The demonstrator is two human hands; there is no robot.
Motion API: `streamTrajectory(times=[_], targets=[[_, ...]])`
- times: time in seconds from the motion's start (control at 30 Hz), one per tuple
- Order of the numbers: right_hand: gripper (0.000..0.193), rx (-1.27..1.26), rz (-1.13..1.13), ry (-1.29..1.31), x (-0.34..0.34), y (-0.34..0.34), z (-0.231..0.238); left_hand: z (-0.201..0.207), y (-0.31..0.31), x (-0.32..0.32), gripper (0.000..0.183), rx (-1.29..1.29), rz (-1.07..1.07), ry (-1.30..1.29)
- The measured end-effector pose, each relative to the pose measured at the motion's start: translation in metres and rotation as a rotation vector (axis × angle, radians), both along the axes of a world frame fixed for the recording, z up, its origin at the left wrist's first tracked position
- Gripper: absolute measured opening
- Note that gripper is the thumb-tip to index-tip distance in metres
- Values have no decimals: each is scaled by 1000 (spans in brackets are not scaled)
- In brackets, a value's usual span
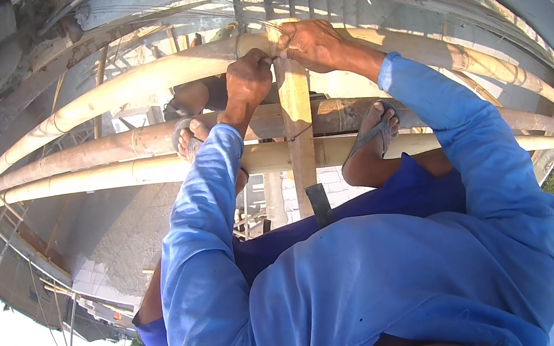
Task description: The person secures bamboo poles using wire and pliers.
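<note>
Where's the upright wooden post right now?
Head view, centre: the upright wooden post crosses the horizontal bamboo poles, with the left hand and right hand at its top, between the sandalled feet.

Both hands [279, 61] meet where the upright post [299, 132] crosses the top bamboo pole [143, 85], feet on lower poles [105, 166].

A head-worn fisheye camera is looking steeply down, close over the person's blue-sleeved arms, onto bamboo poles [129, 88] underfoot.

bamboo poles [129, 88] were pale yellow; wooden post [300, 132] tan; sleeves [202, 208] light blue; shorts [413, 186] deep blue; sandals [377, 129] grey.
</note>
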State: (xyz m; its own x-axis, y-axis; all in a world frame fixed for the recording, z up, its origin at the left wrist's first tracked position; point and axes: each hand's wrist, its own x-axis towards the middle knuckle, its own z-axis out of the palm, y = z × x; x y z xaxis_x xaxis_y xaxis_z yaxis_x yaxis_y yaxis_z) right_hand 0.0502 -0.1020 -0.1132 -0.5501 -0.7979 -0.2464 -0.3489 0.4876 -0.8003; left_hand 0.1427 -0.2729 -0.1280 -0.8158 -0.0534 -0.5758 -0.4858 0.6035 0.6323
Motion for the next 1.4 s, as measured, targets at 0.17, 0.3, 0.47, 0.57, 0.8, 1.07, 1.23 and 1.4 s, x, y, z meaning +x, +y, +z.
streamTrajectory(times=[0.17, 0.3, 0.47, 0.57, 0.8, 1.07, 1.23, 1.4], targets=[[7, -67, 63, 181, -7, -2, 2, -8, 2, 12, 24, -27, 53, -4], [13, 4, 155, 206, -23, -17, 3, 11, 22, 7, 26, -118, 175, -118], [12, -27, 466, 236, -45, -67, -23, 20, 40, 4, 23, -272, 78, -115], [16, 30, 651, 193, -46, -98, -29, 24, 46, 0, 22, -335, -32, -52], [27, 214, 975, 149, -62, -135, -18, 32, 17, -27, 15, -356, -812, 109], [23, -102, 526, 130, -68, -106, -46, 37, 6, -36, 13, -483, -955, 549], [17, -29, 230, -35, -68, -33, -37, 25, -6, -28, 12, -391, -822, 444], [16, -45, -38, -11, -40, 9, -21, 5, 15, -8, 23, -341, -288, 112]])
